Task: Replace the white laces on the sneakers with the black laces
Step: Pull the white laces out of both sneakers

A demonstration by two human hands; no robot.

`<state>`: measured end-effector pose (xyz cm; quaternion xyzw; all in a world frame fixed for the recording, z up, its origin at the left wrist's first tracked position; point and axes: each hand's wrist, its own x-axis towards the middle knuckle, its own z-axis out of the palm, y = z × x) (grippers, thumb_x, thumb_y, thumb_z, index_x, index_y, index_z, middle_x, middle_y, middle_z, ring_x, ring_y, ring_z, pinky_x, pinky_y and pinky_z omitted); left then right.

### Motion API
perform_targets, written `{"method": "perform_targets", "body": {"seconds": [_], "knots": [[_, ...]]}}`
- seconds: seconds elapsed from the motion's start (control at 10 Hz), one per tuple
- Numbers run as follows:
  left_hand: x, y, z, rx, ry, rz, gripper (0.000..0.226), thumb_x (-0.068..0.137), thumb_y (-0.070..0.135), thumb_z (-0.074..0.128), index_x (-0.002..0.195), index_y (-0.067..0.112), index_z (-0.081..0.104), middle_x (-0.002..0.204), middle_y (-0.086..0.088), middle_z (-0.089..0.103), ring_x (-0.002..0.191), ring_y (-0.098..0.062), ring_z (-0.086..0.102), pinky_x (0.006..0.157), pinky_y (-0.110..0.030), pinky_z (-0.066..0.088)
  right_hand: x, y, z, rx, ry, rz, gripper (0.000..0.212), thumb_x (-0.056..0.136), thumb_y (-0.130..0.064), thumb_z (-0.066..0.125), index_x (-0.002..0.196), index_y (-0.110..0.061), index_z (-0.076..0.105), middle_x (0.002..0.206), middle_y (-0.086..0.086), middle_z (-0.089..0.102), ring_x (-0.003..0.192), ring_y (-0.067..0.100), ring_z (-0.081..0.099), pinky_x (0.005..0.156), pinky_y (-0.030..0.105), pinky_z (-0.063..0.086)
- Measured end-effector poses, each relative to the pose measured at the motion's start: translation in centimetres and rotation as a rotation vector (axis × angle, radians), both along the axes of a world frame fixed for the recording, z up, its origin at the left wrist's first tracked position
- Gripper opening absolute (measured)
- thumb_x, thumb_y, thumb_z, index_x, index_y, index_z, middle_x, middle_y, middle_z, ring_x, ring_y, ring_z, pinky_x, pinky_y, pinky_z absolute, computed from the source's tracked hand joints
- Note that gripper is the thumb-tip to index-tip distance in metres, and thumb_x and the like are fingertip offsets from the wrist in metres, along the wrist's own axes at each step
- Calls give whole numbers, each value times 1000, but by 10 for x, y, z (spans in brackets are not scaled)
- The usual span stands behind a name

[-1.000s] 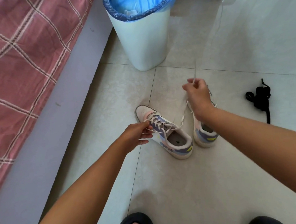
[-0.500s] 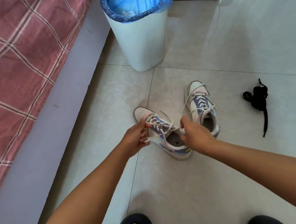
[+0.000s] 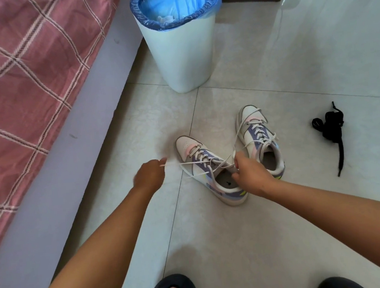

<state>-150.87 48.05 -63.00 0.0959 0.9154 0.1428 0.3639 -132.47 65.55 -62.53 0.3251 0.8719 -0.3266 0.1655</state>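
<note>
On the glossy tile floor [image 3: 284, 216], 2 white-and-lilac sneakers [image 3: 212, 171] are lying toes away. The left hand [image 3: 149, 178] is pinching a flat white lace [image 3: 181, 164] sideways; the right hand [image 3: 250, 173] is gripping another strand. Coiled black laces [image 3: 330, 130] are lying right.

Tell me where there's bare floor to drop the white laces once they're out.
Bare tile lies between the right sneaker and the black laces, and in front of the left sneaker toward your feet. It's crowded around the bin and bed edge.

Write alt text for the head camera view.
A person's left hand and right hand pull white lace ends from the nearer of two sneakers on a tiled floor. Black laces lie bundled to the right.
</note>
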Motion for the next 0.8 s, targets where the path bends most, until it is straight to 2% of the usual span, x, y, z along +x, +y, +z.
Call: {"method": "perform_targets", "body": {"seconds": [0.1,0.2,0.3,0.4,0.5,0.6,0.7,0.8], "knots": [[-2,-8,-8,-383,426,-481,31,98,13,41,129,15,46,108,-3,62,89,-24,64,63,-28,43,2,-4,0,-16,11,12,16,86,-10,51,91,-11,35,86,16,53,77,33,51,63,36,37],[-6,-3,-8,-496,540,-589,23,92,10,52,114,12,51,103,-1,63,87,-22,65,61,-25,38,3,-9,0,-43,0,27,15,85,-10,51,88,-11,36,86,16,54,80,32,53,65,36,39],[-17,-8,-9,-550,564,-611,26,86,5,56,110,13,54,102,-1,63,90,-20,65,63,-24,36,3,-9,0,-57,-11,17,14,86,-10,51,88,-11,36,85,14,51,76,29,50,64,36,40],[-26,-24,-6,-622,531,-587,28,90,14,54,118,16,49,111,-2,59,101,-21,59,79,-30,38,4,-7,3,-88,-11,-19,17,88,-10,49,99,-9,37,83,12,51,72,31,53,61,41,48],[-14,-27,-9,-515,413,-584,40,95,31,50,131,16,39,125,-7,51,115,-27,51,94,-38,36,5,-8,4,-59,28,-23,30,88,-10,49,113,-9,33,81,11,53,73,33,57,57,39,45],[31,-6,-4,-74,169,-455,47,92,44,52,131,20,39,128,-8,48,116,-27,49,93,-38,40,2,-4,4,70,-33,46,29,91,-19,49,116,-11,36,93,13,61,84,35,60,61,34,40],[66,18,0,105,88,-365,35,92,51,47,113,23,45,111,-4,59,97,-24,57,75,-33,43,-4,0,7,182,-171,142,20,95,-27,45,107,-11,47,103,14,62,91,32,59,64,32,38],[98,47,1,55,153,-457,36,94,46,42,114,16,39,105,-7,63,94,-28,60,67,-31,39,-7,3,11,290,-238,269,28,97,-32,41,109,-10,54,108,12,61,97,30,60,66,31,37]]}}
